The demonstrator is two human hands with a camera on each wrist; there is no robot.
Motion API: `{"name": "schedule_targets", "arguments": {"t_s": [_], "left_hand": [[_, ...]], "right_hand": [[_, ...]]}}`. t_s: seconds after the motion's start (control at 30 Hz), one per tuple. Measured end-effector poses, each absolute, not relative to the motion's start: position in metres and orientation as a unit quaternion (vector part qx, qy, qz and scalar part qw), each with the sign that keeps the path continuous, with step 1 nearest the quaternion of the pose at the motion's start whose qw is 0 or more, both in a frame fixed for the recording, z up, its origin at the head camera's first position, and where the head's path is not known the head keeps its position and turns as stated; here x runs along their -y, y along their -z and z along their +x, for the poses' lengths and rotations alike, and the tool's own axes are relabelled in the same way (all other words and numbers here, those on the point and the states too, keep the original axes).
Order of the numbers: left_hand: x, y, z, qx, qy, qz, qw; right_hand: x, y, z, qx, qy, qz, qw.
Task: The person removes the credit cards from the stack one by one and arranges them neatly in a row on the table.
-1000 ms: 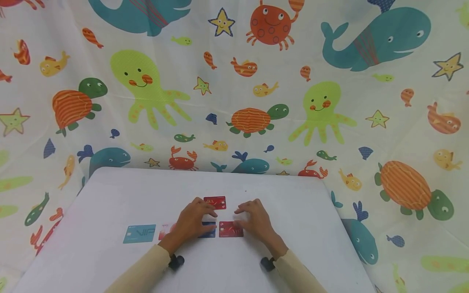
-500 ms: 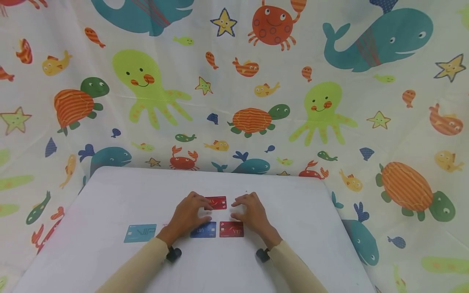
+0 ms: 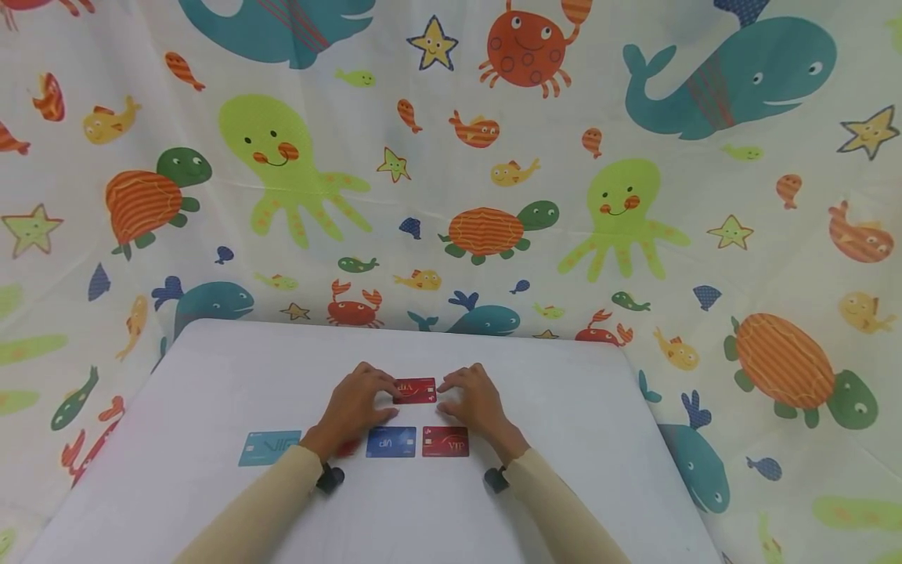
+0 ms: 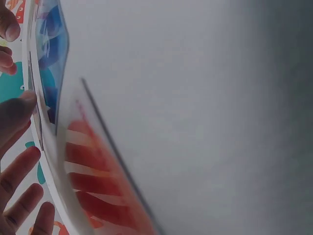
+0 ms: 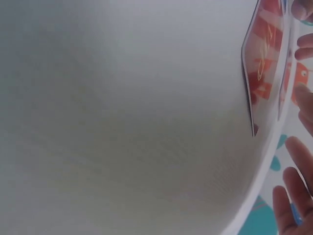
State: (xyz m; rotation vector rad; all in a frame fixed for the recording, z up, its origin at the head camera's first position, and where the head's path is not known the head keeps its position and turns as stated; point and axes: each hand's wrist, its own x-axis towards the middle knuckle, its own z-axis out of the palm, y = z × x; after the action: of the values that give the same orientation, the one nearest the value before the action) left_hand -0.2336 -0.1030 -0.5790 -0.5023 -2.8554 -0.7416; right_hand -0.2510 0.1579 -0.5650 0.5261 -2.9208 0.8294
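Observation:
A red VIP card [image 3: 416, 391] lies alone, farther from me than a row of cards. My left hand [image 3: 355, 403] is at its left end, with fingertips overlapping that edge; whether they press on it cannot be told. At its right end is my right hand [image 3: 474, 401], fingertips beside the edge. Both hands have thumb and fingers spread, as the left wrist view of the left fingers [image 4: 22, 166] also shows. The nearer row has a teal VIP card [image 3: 264, 448], a pink-red card [image 3: 348, 449] mostly hidden by my left wrist, a blue card [image 3: 391, 442] and another red VIP card [image 3: 445, 442].
The cards lie flat on a white table [image 3: 564, 439]. Behind its far edge hangs a curtain [image 3: 437, 180] printed with sea animals. A small dark wrist camera sits at each cuff.
Both hands have moved away from the nearer row toward the farther red card, closing in on its two ends. The blue card and nearer red card are uncovered now.

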Motion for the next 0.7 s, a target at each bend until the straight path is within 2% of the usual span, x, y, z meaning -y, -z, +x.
{"name": "schedule_targets", "arguments": {"t_s": [0.4,0.7], "left_hand": [[0.103,0.577,-0.240,0.956,0.239,-0.160,0.061],[0.101,0.578,-0.243,0.953,0.247,-0.161,0.067]], "right_hand": [[-0.149,0.573,-0.265,0.951,-0.237,0.196,0.042],[-0.145,0.575,-0.270,0.955,-0.221,0.197,0.032]]}}
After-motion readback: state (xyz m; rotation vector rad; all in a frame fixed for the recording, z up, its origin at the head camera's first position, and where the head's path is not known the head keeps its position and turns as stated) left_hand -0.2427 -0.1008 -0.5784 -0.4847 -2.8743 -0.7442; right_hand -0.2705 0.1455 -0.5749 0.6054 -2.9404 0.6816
